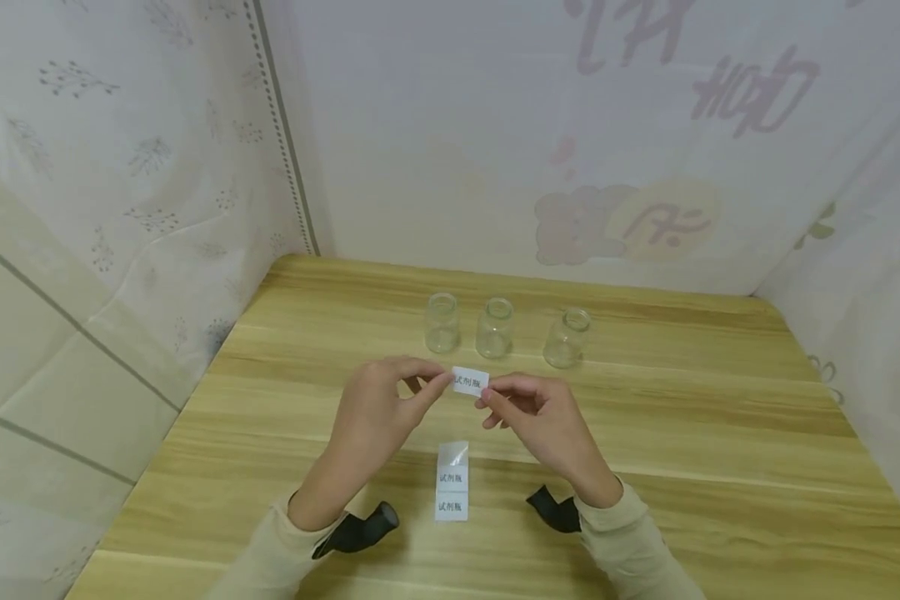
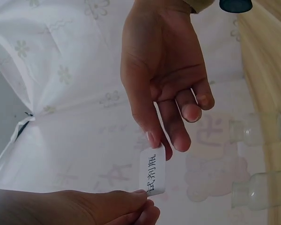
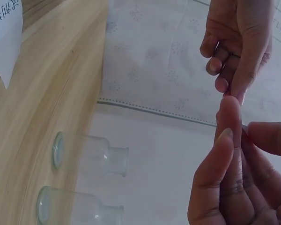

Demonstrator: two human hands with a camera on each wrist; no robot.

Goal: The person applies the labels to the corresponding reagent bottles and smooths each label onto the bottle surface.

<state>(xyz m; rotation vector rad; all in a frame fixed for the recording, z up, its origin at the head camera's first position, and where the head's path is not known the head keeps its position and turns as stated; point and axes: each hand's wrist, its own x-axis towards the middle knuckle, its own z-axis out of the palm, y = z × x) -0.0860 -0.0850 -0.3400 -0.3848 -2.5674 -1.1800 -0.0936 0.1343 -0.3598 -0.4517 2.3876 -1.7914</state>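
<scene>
A small white label (image 1: 470, 381) with black printed characters is held above the table, facing the head camera. My left hand (image 1: 375, 408) pinches its left edge between thumb and forefinger. At the right edge, the thumb and forefinger of my right hand (image 1: 543, 417) grip it. In the left wrist view the label (image 2: 152, 171) spans the fingertips of both hands. Below the hands lies a label strip (image 1: 453, 455), with two printed labels at its near end and a glossy bare section at its far end. The right wrist view catches part of this strip (image 3: 7, 44).
Three clear glass bottles without caps stand in a row beyond the hands: a left one (image 1: 442, 325), a middle one (image 1: 494, 330) and a right one (image 1: 567, 339). The wood-grain table (image 1: 720, 417) ends at patterned cloth walls (image 1: 420, 167) at the back and sides.
</scene>
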